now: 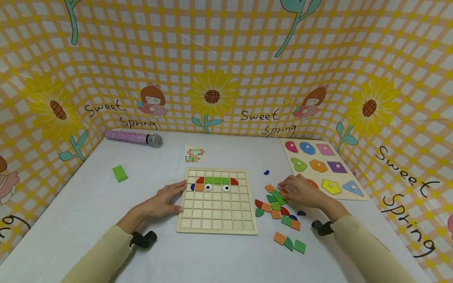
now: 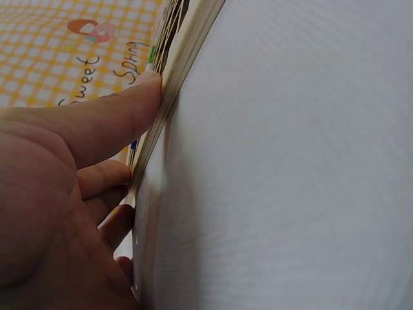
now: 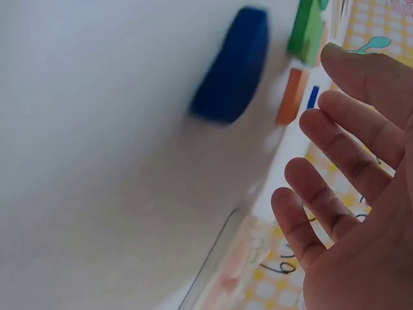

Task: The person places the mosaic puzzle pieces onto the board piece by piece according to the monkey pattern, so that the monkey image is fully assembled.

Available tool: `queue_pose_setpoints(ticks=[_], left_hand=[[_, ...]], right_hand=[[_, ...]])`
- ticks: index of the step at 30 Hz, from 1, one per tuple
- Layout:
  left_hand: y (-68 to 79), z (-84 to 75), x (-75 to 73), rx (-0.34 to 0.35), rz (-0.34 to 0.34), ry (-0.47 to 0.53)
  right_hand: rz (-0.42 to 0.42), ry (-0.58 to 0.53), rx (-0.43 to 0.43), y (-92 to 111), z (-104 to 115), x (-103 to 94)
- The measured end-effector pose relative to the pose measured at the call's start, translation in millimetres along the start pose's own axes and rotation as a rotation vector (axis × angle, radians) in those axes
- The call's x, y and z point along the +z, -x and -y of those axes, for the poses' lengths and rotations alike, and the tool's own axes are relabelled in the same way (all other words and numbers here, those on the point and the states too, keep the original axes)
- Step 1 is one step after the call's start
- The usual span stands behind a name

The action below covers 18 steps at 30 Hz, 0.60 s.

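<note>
My left hand [image 1: 161,201] rests at the left edge of a wooden grid board [image 1: 217,231], with thumb and fingertips against its side, as the left wrist view also shows. Red, green, orange and blue tiles and two round eye pieces [image 1: 208,187] fill part of the board's upper rows. Over the loose tiles at the right hovers my right hand [image 1: 302,190], fingers loosely bent. Nothing shows between them in the right wrist view. A long green tile [image 1: 278,197] and an orange tile [image 1: 270,188] lie by its fingertips. One dark blue half-round piece [image 3: 233,68] lies below that hand.
A picture card [image 1: 196,154] of a tile pattern lies behind the board. At the back right is a knob puzzle [image 1: 307,177]. A glittery microphone [image 1: 132,137] and a green block [image 1: 120,173] are on the left. Several more tiles [image 1: 299,247] lie nearer the front.
</note>
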<state>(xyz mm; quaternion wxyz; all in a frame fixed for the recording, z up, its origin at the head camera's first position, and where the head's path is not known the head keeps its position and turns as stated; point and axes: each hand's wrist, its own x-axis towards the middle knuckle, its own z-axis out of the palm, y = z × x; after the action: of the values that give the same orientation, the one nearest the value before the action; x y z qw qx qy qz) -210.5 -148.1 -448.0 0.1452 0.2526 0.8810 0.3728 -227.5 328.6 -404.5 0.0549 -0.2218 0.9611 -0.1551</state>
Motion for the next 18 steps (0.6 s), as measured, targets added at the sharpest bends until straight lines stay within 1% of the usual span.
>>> queue_pose_setpoints(ticks=[7, 12, 18], left_hand=[[-0.2, -0.3, 0.4, -0.010, 0.002, 0.000], [-0.3, -0.7, 0.5, -0.012, 0.000, -0.004], [0.3, -1.5, 0.0, -0.008, 0.001, 0.000]], right_hand=[[0.015, 0.002, -0.001, 3, -9, 0.8], [0.004, 0.024, 0.008, 4, -11, 1.6], [-0.012, 0.034, 0.048, 9, -15, 4.3]])
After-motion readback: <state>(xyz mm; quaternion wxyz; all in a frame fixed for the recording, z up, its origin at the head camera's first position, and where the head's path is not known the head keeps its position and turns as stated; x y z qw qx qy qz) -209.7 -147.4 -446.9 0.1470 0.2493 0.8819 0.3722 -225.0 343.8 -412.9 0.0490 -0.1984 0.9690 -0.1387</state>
